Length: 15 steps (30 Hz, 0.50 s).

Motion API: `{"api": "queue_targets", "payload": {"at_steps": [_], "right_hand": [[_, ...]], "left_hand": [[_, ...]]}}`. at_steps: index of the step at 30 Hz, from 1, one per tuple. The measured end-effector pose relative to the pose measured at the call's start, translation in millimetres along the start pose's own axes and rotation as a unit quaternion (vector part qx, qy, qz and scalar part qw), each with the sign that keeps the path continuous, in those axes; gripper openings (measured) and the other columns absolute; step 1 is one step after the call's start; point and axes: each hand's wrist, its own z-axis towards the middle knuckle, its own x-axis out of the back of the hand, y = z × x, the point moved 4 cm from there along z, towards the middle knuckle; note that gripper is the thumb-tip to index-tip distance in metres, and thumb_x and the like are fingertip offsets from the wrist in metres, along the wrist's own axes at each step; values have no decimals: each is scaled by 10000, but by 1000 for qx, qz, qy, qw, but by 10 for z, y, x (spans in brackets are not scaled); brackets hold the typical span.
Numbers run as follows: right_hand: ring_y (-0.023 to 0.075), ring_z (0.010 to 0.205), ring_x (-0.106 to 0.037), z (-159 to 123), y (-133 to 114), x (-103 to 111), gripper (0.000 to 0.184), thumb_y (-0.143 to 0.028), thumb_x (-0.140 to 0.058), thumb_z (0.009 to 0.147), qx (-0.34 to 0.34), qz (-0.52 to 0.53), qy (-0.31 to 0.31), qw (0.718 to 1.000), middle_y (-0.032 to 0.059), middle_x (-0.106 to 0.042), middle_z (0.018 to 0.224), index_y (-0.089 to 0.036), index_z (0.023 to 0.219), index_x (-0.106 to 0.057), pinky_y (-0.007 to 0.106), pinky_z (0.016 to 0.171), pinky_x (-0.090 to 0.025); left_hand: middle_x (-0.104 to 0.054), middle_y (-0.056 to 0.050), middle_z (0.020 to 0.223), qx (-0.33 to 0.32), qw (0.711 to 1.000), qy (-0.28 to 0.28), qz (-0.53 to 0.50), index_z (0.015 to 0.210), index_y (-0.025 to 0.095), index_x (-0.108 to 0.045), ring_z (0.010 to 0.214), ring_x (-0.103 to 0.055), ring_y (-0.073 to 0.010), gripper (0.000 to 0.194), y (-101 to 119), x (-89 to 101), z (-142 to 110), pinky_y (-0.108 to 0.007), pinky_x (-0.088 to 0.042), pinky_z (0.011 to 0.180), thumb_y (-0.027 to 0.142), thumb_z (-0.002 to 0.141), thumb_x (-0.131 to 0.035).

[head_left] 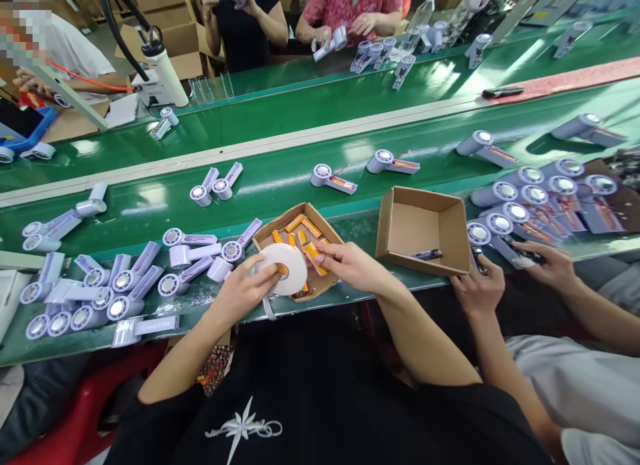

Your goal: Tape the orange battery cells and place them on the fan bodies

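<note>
My left hand [246, 288] grips a white roll of tape [284, 260], thumb and fingers at its core, with a loose strip of tape hanging below. In my right hand [353, 265] is an orange battery [312, 253], pinched between thumb and fingers over a cardboard box [265, 233]. Several more orange batteries [296, 223] lie inside that box, partly hidden by the tape roll. Left of my left hand, several lilac handheld fans [232, 251] lie on the green bench, their long handles pointing various ways.
Another cardboard box [395, 228] stands to the right with a small dark part inside. Beyond it, a co-worker's hands [480, 285] work beside rows of fans [533, 195]. More fans [334, 180] lie along the green conveyor belt [280, 165]. Several people sit or stand across the line.
</note>
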Motion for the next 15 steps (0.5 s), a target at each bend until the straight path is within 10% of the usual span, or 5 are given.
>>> {"api": "queue_targets", "payload": {"at_steps": [9,15], "right_hand": [[257,945,-756,-70,34,74,394,-561,-666,941,-11,14,-130,991,45,-808,1011,-211,1092,-765,349,847,-608],[278,921,-786,-87,218,-193,510,-585,-886,738,-47,295,172,939,64,-815,942,-205,1056,-767,410,857,-657]], "left_hand": [[-728,-23,1199,-53,998,8,14,1125,205,-725,1215,-646,-210,205,31,159,256,-433,-518,1188,78,999,-626],[-731,-54,1265,-17,998,4,52,1249,221,-711,1096,-614,-229,281,42,209,399,-420,-532,981,106,1019,-598]]}}
